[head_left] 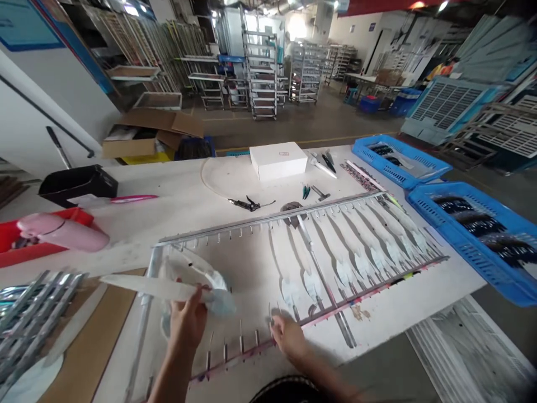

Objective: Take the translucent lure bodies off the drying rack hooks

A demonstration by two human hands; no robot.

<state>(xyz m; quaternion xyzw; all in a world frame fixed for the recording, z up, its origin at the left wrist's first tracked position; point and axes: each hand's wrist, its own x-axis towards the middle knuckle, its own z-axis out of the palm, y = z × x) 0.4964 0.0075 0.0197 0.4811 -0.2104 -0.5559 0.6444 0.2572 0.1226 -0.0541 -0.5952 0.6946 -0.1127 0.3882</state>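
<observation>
My left hand (188,316) pinches a long, pale, translucent blade-shaped piece (155,286) above the left part of a metal frame (213,228). Its bluish wide end points right. My right hand (287,336) is closed at the frame's near rail, by a thin upright pin; whether it grips the pin is too small to tell. Several similar pale pieces (344,271) hang side by side across the frame's right part, between hooks on the far rail and clips on the near rail. Another pale piece (203,266) lies inside the frame at the left.
A white box (279,161), an air gun (247,204) and small tools lie beyond the frame. Blue baskets (474,224) with dark pieces stand right. A pink bottle (62,231), a black bin (78,184), cardboard (98,341) and metal bars are left. Racks stand behind.
</observation>
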